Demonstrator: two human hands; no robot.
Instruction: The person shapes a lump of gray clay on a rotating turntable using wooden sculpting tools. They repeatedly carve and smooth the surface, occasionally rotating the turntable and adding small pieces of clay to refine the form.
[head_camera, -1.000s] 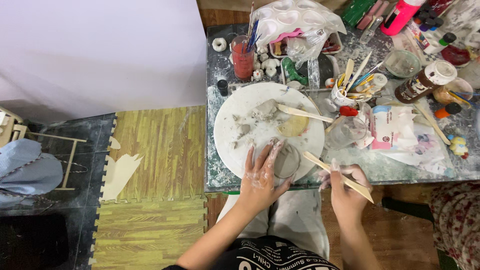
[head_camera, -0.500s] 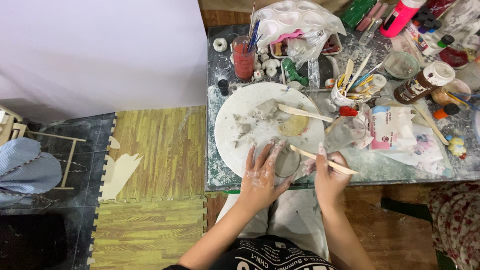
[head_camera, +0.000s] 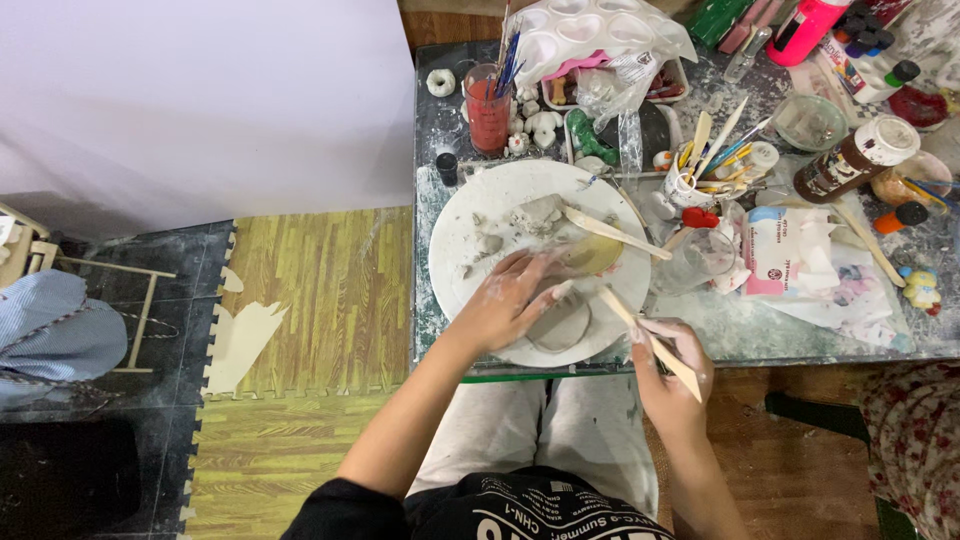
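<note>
A round white board smeared with clay lies on the table. My left hand, coated in clay, rests on the board with its fingers against a flat grey clay piece near the front rim. My right hand grips a long wooden modelling tool, whose tip points at the clay piece's right side. A lump of grey clay and a second wooden stick lie farther back on the board, beside a yellowish sponge.
The table is crowded: a red jar of brushes, a cup of tools, a brown bottle, a glass bowl, a white palette, a wipes pack. Wood-pattern foam mats cover the floor at left.
My right hand has moved left toward the board, bringing the wooden tool's tip up to the clay piece. My left hand has stayed on the clay.
</note>
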